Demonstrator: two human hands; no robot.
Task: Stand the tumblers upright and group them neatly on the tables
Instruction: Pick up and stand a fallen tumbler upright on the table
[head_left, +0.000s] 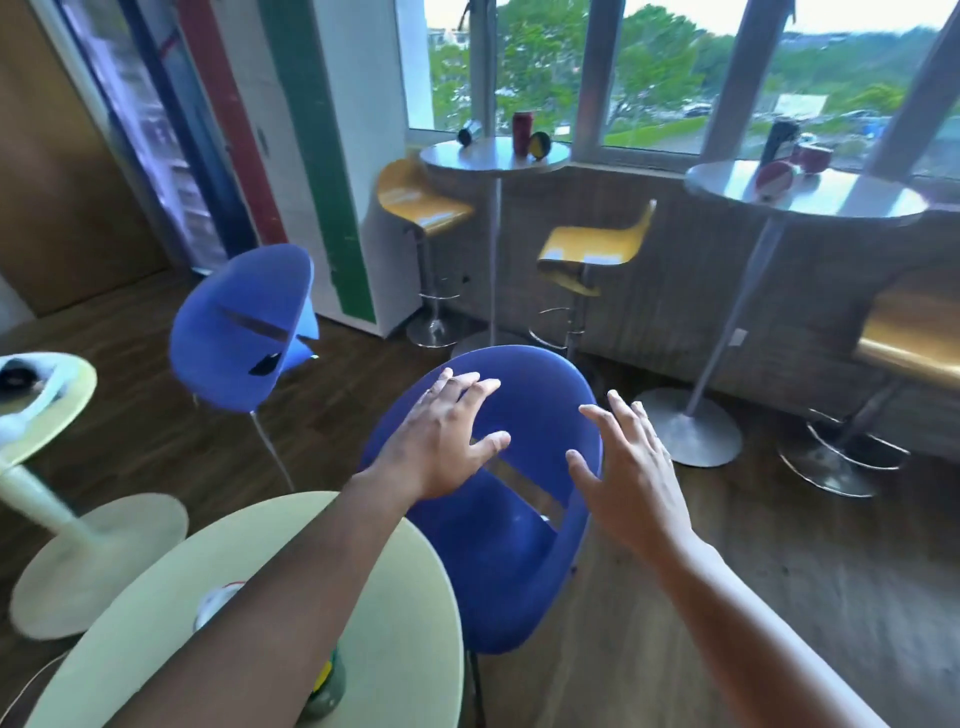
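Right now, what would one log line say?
left hand: open, empty | right hand: open, empty | both above blue chair | tumblers untouched

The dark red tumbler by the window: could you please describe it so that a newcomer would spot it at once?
Look to the big window and find the left of the two tall silver tables before it. Three tumblers sit on that top. The dark red tumbler is the only one standing upright, between a silver tumbler and a yellow and black tumbler, both tipped over.

No legible text, labels, brands or numbers anywhere in view. Tumblers on the far tall table and on the near round table are too blurred for any markings to be read.
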